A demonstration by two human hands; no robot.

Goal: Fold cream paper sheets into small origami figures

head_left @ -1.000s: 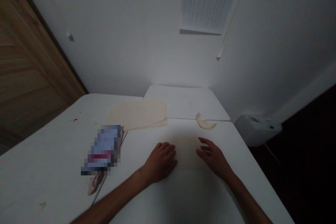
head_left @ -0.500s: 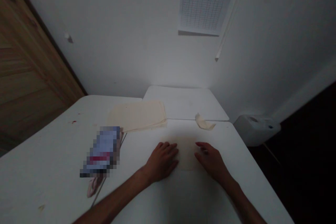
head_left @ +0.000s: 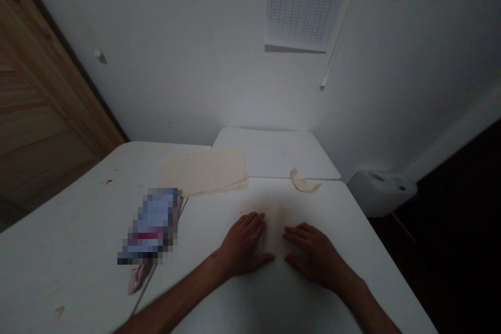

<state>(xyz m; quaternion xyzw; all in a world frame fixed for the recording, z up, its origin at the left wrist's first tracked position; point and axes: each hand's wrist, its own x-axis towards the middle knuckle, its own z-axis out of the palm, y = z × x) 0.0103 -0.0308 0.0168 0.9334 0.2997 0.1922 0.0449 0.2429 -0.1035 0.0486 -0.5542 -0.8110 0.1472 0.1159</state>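
A pale cream sheet lies flat on the white table, right in front of me. My left hand rests flat on the sheet's left part, fingers stretched forward. My right hand lies palm down on its right part, fingers spread and pointing left toward the other hand. Neither hand holds anything. The sheet's near edge is hidden under my hands.
A stack of cream sheets lies further back on the left. A crumpled cream scrap sits near the table's far edge. A blurred-out object lies left of my hands, over something pink. A white bin stands at the right.
My right hand has slid left and nearer to me, closing the gap to the left hand and covering more of the sheet. The left hand has barely moved.
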